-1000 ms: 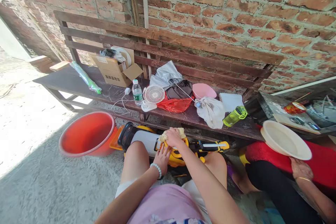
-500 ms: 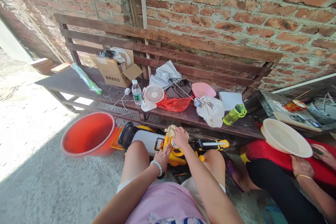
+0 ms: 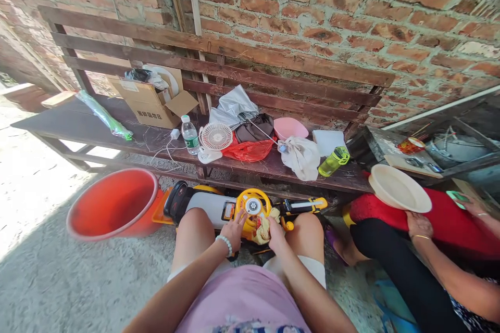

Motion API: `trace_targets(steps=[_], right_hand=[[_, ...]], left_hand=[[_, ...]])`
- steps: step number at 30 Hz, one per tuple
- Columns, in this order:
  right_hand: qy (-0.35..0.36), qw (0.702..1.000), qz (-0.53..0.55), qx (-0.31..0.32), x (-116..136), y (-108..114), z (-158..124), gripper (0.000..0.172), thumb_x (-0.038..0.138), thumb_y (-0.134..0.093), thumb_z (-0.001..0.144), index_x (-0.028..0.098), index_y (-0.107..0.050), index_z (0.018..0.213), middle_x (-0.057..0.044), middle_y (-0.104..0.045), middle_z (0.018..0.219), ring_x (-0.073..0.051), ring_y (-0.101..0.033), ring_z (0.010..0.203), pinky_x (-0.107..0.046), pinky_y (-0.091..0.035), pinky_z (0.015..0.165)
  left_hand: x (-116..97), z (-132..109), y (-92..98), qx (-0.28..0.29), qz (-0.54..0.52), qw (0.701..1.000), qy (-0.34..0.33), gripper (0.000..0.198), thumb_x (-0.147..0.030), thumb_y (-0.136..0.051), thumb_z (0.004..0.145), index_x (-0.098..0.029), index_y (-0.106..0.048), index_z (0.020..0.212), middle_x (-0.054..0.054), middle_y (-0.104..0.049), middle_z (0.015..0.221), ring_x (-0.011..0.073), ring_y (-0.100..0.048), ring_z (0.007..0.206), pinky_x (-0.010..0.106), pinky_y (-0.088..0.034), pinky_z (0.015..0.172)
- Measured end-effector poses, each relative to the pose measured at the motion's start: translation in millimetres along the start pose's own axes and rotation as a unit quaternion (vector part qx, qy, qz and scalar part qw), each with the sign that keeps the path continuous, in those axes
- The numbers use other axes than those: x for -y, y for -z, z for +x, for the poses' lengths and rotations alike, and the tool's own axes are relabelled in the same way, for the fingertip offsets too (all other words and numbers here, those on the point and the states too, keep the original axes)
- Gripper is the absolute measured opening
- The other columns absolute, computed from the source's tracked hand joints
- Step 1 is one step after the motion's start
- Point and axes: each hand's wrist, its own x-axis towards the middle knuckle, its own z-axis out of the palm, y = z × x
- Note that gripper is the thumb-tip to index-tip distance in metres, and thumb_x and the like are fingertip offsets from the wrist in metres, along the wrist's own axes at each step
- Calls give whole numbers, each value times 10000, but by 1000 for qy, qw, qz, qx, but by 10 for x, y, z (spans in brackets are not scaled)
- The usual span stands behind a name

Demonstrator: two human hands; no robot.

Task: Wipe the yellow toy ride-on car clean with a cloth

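Observation:
A yellow steering wheel (image 3: 254,195) with a round white centre sits on a ride-on toy vehicle (image 3: 205,203) with a white body, between my knees. My left hand (image 3: 233,231) rests at the wheel's near left rim, its fingers stretched out. Bunched in my right hand (image 3: 276,234) is a cream cloth (image 3: 265,228) with a reddish patch, pressed to the near right side of the wheel. Part of the wheel's lower rim is hidden by the cloth and my fingers. A yellow and black arm part (image 3: 304,205) of the toy reaches right.
An orange-red tub (image 3: 117,205) stands left of the toy. Behind, a dark wooden bench (image 3: 156,148) carries a cardboard box (image 3: 146,104), water bottle (image 3: 190,135), fan (image 3: 216,138) and green bottle (image 3: 333,162). At right a person holds a cream basin (image 3: 400,187) on a red-covered lap.
My right hand with the cloth has moved from the wheel's far side toward me, uncovering the wheel's centre. The left hand stays by the rim. The person's right-side hand now shows a green object.

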Motion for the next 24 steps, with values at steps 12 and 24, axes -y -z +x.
trace_targets(steps=[12, 24], right_hand=[[-132, 933, 316, 111, -203, -157, -150, 288, 436, -577, 699, 234, -654, 889, -75, -758, 754, -287, -759, 806, -405, -616, 700], [-137, 906, 392, 77, -299, -185, -64, 294, 371, -758, 699, 201, -716, 935, -66, -805, 861, -288, -776, 899, -386, -631, 769]], left_hand=[[-94, -23, 15, -7, 18, 1000, 1, 1021, -105, -649, 730, -216, -229, 1654, 169, -153, 1738, 311, -631, 1259, 418, -561, 1012], [25, 21, -85, 2, 43, 999, -6, 1163, -127, -769, 680, -246, -164, 1666, 168, -52, 1750, 310, -633, 1230, 423, -594, 941]])
